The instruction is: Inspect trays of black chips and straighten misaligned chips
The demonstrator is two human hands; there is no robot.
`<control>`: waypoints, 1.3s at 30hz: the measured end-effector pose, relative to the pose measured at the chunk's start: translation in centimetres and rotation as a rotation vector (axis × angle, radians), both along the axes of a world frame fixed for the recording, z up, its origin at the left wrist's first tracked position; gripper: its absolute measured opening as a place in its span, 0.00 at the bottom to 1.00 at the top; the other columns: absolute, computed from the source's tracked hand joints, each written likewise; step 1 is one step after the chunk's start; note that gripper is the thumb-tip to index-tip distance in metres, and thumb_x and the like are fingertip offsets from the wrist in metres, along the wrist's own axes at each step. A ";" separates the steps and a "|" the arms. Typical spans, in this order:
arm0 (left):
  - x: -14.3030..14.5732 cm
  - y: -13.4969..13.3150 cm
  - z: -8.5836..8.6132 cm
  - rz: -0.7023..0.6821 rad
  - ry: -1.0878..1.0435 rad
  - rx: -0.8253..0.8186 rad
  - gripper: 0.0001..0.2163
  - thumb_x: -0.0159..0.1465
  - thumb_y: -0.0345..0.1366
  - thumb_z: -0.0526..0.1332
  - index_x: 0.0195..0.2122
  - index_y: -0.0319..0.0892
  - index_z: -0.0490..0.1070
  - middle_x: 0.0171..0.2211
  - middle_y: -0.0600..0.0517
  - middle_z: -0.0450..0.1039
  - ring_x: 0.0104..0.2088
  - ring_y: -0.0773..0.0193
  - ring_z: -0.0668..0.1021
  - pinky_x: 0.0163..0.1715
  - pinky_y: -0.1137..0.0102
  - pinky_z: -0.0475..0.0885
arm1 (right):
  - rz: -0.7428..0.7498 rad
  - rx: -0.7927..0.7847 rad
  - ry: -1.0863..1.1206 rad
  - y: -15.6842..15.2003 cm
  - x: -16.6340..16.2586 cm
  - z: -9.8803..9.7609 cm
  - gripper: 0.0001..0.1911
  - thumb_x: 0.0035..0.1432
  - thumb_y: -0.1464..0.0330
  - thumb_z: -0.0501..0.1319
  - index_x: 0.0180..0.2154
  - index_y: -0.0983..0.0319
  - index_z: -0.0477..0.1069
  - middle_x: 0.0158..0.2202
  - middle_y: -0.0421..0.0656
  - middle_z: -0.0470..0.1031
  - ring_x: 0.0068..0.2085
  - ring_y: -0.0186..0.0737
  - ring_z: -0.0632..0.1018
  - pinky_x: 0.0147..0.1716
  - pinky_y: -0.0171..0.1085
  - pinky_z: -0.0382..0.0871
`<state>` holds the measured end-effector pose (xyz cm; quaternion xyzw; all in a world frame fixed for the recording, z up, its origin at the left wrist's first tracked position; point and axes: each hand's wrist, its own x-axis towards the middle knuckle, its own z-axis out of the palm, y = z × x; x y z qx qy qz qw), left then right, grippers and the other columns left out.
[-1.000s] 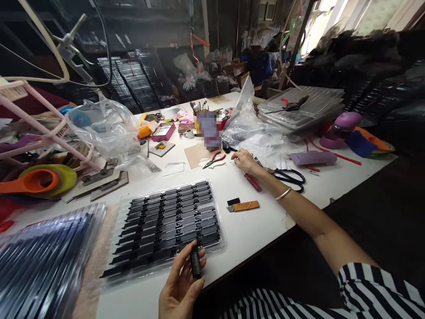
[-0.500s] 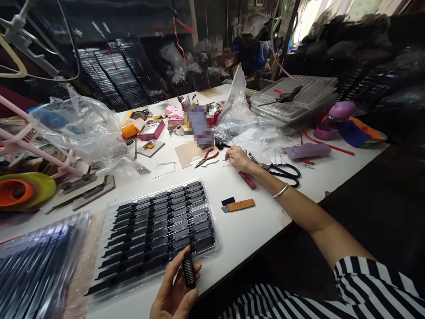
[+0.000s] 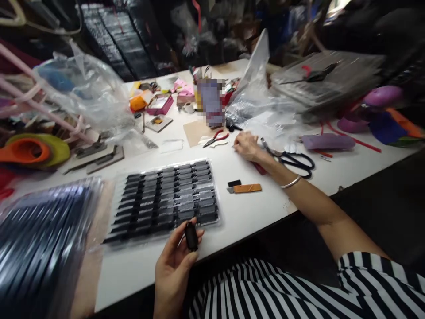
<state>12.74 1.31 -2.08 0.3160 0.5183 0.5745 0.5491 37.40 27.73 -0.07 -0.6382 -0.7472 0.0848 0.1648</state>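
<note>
Between the thumb and fingers of my left hand (image 3: 174, 261) is a small black comb-like piece (image 3: 191, 237), held upright near the table's front edge. Just behind it lies a clear plastic tray (image 3: 217, 213) with rows of similar black toothed pieces (image 3: 181, 195). My right hand (image 3: 246, 145) rests farther back on the white table, fingers curled down to the surface; what they pinch, if anything, is hidden. A red handle (image 3: 259, 168) shows partly under that wrist. Black-handled scissors (image 3: 299, 165) lie to its right, red-handled pliers (image 3: 214, 139) to its left.
An orange-handled cutter (image 3: 247, 188) lies beside a small black strip (image 3: 234, 182). Stacked trays of dark pieces (image 3: 43, 248) stand at left. Clear plastic bags (image 3: 88, 93), a purple case (image 3: 328, 141) and a stack of clear trays (image 3: 325, 79) surround the work area.
The camera view has tilted down, so the table sits higher in the picture. The piece in my left hand has turned, its teeth no longer facing me. My right hand stays near the same spot.
</note>
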 end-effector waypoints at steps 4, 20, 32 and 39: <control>0.2 0.1 0.2 -0.029 -0.091 0.059 0.21 0.54 0.31 0.68 0.50 0.49 0.71 0.54 0.44 0.71 0.48 0.51 0.77 0.50 0.57 0.71 | 0.021 0.113 0.159 -0.1 1.1 0.6 0.06 0.60 0.74 0.55 0.38 0.67 0.70 0.39 0.51 0.73 0.41 0.45 0.73 0.43 0.46 0.64; 0.3 -0.3 0.0 -0.128 -0.031 0.144 0.21 0.56 0.26 0.66 0.51 0.47 0.69 0.55 0.45 0.70 0.47 0.55 0.78 0.49 0.59 0.73 | 0.277 -0.035 1.045 -16.1 -2.3 3.4 0.05 0.55 0.70 0.65 0.36 0.60 0.73 0.30 0.39 0.75 0.30 0.34 0.77 0.30 0.35 0.74; 1.0 -0.5 -0.2 -0.128 0.174 0.226 0.26 0.53 0.27 0.69 0.52 0.53 0.69 0.45 0.52 0.69 0.41 0.65 0.76 0.44 0.70 0.73 | 0.539 -0.210 1.036 -19.8 -8.6 0.3 0.04 0.62 0.70 0.56 0.33 0.61 0.67 0.32 0.41 0.69 0.33 0.35 0.71 0.34 0.36 0.67; 1.0 -0.4 0.1 -0.117 0.216 0.224 0.25 0.52 0.29 0.69 0.51 0.52 0.71 0.44 0.52 0.67 0.39 0.66 0.75 0.42 0.70 0.73 | 0.624 -0.058 0.959 -19.8 -9.1 0.2 0.06 0.64 0.73 0.51 0.33 0.61 0.63 0.33 0.43 0.65 0.36 0.37 0.68 0.36 0.37 0.66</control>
